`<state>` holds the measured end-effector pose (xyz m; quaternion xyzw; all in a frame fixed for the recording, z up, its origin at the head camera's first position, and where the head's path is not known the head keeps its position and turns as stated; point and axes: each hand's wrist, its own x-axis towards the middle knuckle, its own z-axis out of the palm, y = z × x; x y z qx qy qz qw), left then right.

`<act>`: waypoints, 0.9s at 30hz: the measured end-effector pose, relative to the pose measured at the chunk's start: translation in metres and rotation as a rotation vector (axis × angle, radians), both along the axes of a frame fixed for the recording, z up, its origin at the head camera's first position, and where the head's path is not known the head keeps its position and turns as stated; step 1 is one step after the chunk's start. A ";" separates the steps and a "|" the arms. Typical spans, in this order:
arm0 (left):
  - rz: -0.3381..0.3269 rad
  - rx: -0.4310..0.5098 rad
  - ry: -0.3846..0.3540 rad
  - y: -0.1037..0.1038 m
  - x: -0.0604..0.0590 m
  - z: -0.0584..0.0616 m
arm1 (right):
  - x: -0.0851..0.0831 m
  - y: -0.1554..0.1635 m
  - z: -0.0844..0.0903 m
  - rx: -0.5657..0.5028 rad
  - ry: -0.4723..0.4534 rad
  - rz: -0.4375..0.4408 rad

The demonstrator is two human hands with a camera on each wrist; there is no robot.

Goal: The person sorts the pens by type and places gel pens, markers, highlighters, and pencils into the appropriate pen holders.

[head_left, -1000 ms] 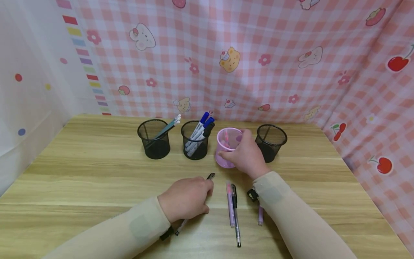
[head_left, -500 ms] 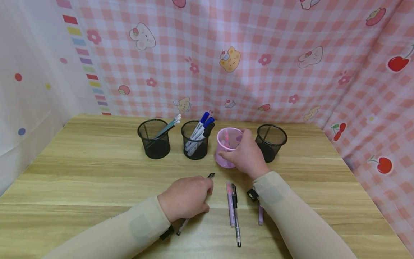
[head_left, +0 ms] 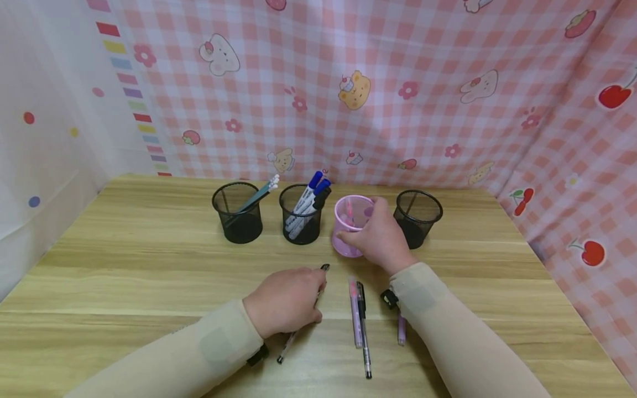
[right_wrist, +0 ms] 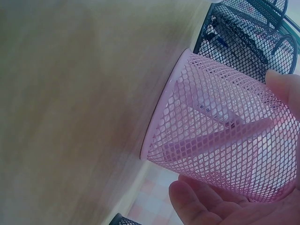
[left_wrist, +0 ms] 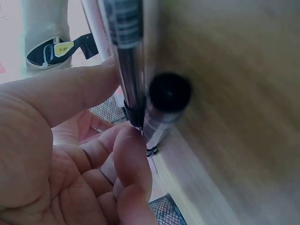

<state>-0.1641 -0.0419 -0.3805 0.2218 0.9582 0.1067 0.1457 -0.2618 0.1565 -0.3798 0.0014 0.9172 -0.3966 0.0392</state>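
Note:
My left hand (head_left: 286, 301) is low over the table, pinching a slim black-and-clear pen (head_left: 322, 276) between thumb and fingers. In the left wrist view, a clear-barrelled pen (left_wrist: 131, 75) runs between the thumb and fingertips, and a blurred black pen end (left_wrist: 169, 93) shows close beside it. The palm hides part of what lies beneath. My right hand (head_left: 383, 237) grips the pink mesh pen cup (head_left: 343, 243) by its side, thumb in front. That cup stands upright on the table, with pink-purple pens (right_wrist: 211, 138) leaning inside it.
Black mesh cups flank the pink one: one with pencils (head_left: 259, 196), one with markers (head_left: 308, 202), and another (head_left: 418, 221) at the right. A purple highlighter (head_left: 355, 315) and a black pen (head_left: 365, 337) lie between my forearms. Another purple pen (head_left: 401, 329) is partly under the right sleeve.
The near end of the pen under my left hand has swung slightly right, and the left fingers have shifted a little. The right hand and pink cup have stayed put.

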 end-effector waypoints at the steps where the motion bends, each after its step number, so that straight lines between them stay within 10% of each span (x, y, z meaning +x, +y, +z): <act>1: 0.001 0.001 0.000 0.000 0.000 0.000 | 0.000 0.000 0.000 -0.001 -0.001 0.001; 27: 0.017 -0.041 0.006 0.003 0.001 -0.002 | -0.001 0.001 -0.001 0.005 0.024 0.007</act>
